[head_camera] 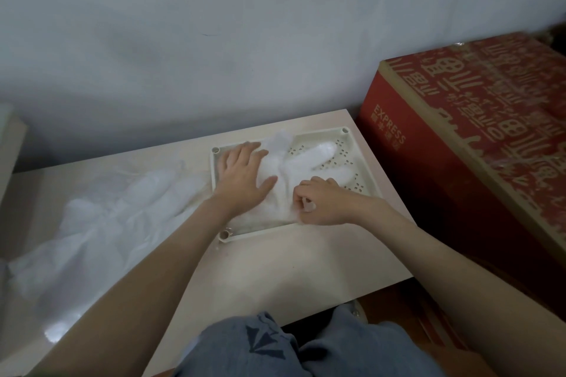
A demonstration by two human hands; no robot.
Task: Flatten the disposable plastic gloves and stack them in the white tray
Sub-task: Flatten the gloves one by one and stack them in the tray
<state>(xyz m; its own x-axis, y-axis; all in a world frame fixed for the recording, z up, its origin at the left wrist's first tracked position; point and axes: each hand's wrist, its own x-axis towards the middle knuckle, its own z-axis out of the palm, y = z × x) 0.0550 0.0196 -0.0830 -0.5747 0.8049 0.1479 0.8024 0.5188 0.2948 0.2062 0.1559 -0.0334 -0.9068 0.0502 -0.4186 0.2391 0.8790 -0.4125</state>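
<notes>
One glove (306, 159), centre-right in the white tray (343, 151): thin, limp, likely slippery film, best taken at its edge. Left grip (242, 174) spread flat on it; right grip (321, 202) pinching its near edge.

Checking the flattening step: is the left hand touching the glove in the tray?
Touching. The head view shows the left hand lying flat on the glove in the tray.

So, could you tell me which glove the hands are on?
The glove inside the white tray; the others lie heaped on the table, left of it.
</notes>
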